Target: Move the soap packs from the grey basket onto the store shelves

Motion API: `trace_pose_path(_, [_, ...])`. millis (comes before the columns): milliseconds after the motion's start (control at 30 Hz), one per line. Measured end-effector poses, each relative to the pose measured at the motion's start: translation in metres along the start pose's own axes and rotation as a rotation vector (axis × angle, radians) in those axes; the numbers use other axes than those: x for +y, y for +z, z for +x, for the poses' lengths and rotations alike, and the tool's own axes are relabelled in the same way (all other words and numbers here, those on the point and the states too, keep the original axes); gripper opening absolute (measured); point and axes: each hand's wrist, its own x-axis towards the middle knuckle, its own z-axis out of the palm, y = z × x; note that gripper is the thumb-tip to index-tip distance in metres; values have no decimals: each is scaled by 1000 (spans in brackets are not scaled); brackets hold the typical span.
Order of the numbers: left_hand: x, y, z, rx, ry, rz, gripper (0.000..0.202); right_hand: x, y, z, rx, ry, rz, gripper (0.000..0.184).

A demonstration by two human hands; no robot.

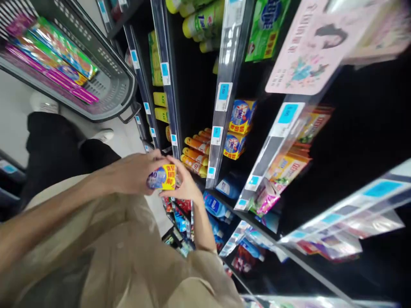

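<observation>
A small blue-and-yellow OMO pack (166, 177) sits between my two hands in front of my body. My left hand (136, 171) comes in from the left, its fingers curled round the pack's left side and top edge. On the other side, my right hand (188, 182) grips the pack's right end with thumb and fingers. Part of the pack is hidden under my fingers. Matching OMO packs (239, 128) stand on the shelf up and to the right of my hands.
A grey shopping basket (111, 100) with colourful wrapped packages (61, 53) stands upper left. Shelves tilted in view hold orange bottles (195, 154), green bottles (205, 21) and blue bottles (215, 205). A pink sign (308, 55) juts from the shelf at upper right.
</observation>
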Motion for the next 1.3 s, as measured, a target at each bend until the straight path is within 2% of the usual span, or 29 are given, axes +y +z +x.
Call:
trace_pose_path(67, [-18,14,0,-199,103,189,52,28,7,-7,38,64,-1,108])
trace_pose_path(100, [-27,16,1,-252,138,286,63,42,14,-10,73,99,30,105])
trace_pose_path(167, [-46,10,1,-240,137,410,78,67,29,-15,133,160,134,97])
trace_pose_path(267, [-79,-17,5,-152,44,482,90,96,49,-18,198,198,239,89])
trace_pose_path(333, [-96,-36,9,-148,10,473,91,109,56,-18,267,201,279,90])
trace_pose_path(400, [-99,-46,16,-170,-13,370,92,115,54,-16,355,218,327,94])
trace_pose_path(467, [-85,-40,23,-207,-40,202,91,114,47,-11,439,264,413,99])
trace_pose_path(500, [-72,-31,27,-255,-70,131,89,111,41,-7,491,294,470,101])
trace_pose_path(533, [-56,-19,32,-223,-23,78,83,108,35,-2,548,322,535,101])
trace_pose_path(633, [-10,24,50,-174,113,154,61,94,19,15,709,369,712,91])
trace_pose_path(700, [12,43,60,-157,131,163,58,87,10,24,706,375,759,81])
trace_pose_path(733, [20,49,63,-184,124,173,57,84,8,27,697,370,766,77])
trace_pose_path(800, [32,52,65,-231,100,177,59,78,5,30,702,326,739,74])
trace_pose_path(900, [40,50,61,-294,31,118,69,64,5,29,755,173,594,72])
trace_pose_path(1033, [41,48,56,-247,7,33,67,49,10,33,766,1,413,78])
trace_pose_path(1200, [46,43,52,-168,12,106,63,47,18,45,751,-26,405,77])
trace_pose_path(1300, [49,38,47,-140,34,154,64,46,14,45,699,-9,322,78])
